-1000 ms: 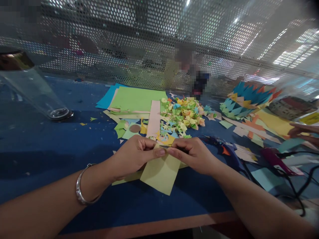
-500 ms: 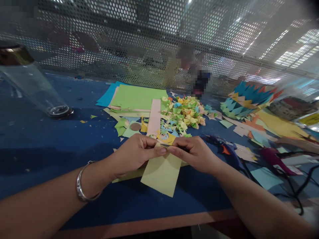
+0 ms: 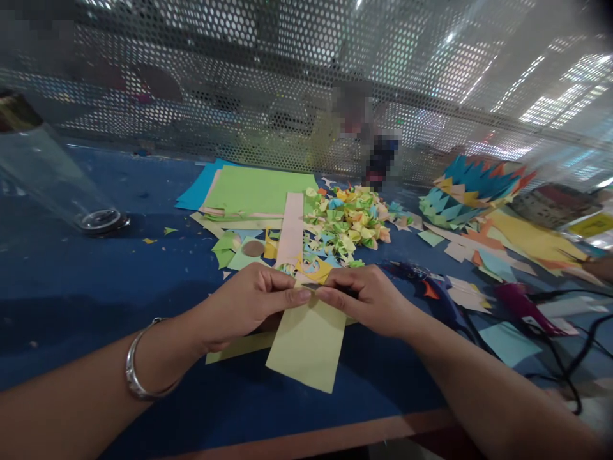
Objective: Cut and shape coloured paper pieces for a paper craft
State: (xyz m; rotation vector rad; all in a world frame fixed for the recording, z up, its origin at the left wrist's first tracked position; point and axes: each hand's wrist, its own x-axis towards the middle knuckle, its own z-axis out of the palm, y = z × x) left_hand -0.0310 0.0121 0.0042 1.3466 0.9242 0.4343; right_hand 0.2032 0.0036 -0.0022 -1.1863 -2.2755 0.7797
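Note:
Between my hands is a pale yellow paper strip (image 3: 309, 348), pinched at its far end and hanging toward me over the blue table. My left hand (image 3: 253, 303), with a silver bangle at the wrist, grips the strip's left side between thumb and fingers. Opposite it, my right hand (image 3: 366, 297) pinches the right side, its thumb tip close to the left thumb. The far edge looks folded, but the fingers partly hide it. Just beyond lie a pink paper strip (image 3: 291, 230), yellow scraps and a heap of small folded paper pieces (image 3: 357, 217).
Stacked green sheets (image 3: 261, 191) lie at the back. A clear bottle (image 3: 57, 176) stands at left. Glue guns, one blue (image 3: 443, 303) and one purple (image 3: 527, 306), lie at right with cables. Behind them sits a spiky paper bowl (image 3: 474, 191). A perforated metal screen (image 3: 230, 76) borders the table.
The whole view has shifted slightly, with things appearing a little further left. Both hands keep their pinch on the yellow strip; its near end hangs slightly lower in the picture.

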